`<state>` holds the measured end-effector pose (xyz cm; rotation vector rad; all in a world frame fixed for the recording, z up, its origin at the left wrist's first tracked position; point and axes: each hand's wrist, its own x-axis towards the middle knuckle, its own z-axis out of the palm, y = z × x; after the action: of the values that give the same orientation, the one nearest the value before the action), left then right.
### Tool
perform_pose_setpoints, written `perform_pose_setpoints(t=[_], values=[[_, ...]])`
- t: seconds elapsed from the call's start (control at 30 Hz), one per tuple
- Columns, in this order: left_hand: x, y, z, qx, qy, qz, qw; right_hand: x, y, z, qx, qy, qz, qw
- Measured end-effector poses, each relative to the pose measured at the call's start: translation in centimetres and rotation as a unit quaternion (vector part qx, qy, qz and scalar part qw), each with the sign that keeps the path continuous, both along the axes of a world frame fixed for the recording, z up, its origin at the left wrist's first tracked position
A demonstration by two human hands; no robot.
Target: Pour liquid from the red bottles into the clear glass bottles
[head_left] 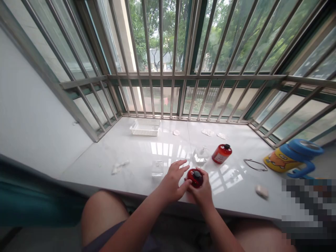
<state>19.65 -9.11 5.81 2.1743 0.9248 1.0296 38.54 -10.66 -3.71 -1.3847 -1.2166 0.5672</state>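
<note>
A red bottle with a black cap [194, 177] stands near the front of the white ledge. Around its right side my right hand [203, 189] is wrapped, holding it. My left hand [174, 180] is just left of the bottle, fingers spread and apart, its thumb close to or touching the bottle. A second red bottle [222, 154] with a black cap and a label is behind and to the right. Between them and the window sits a clear square glass container [201, 155]. Another clear square container [157, 168] rests left of my left hand.
A white perforated basket [145, 128] lies by the barred window. Crumpled white pieces [208, 132] are near it, another crumpled strip [120, 167] at left. On the right are a dark cord loop [255, 165], a small beige object [261, 191] and a blue-yellow jug [286, 157].
</note>
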Motion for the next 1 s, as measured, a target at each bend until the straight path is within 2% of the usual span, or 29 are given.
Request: perform_pose_setpoints(t=[0.13,0.27,0.47,0.57,0.73,0.87,1.0], values=[[2.0,0.8,-0.2,-0.047,0.017,-0.024,0.998,-0.4,0.1,0.0,0.021,0.003,0.002,1.0],[3.4,1.4,-0.2,-0.061,0.019,-0.037,0.997,-0.4,0.2,-0.2,0.029,-0.006,-0.003,1.0],[4.8,1.8,-0.3,-0.073,-0.019,0.026,0.997,-0.1,0.3,-0.5,0.025,-0.018,-0.005,1.0],[4.9,1.8,-0.3,-0.084,-0.034,0.054,0.994,-0.2,0.2,-0.4,0.022,-0.021,-0.011,0.999],[4.2,1.4,0.3,-0.128,-0.008,0.013,0.992,-0.3,0.2,-0.2,0.021,-0.014,-0.013,1.0],[3.8,1.4,0.5,-0.154,-0.047,0.045,0.986,-0.4,0.3,-0.1,0.021,-0.025,-0.009,0.999],[3.9,1.6,0.5,-0.143,-0.012,-0.007,0.99,-0.4,0.2,0.0,0.023,-0.021,-0.016,0.999]])
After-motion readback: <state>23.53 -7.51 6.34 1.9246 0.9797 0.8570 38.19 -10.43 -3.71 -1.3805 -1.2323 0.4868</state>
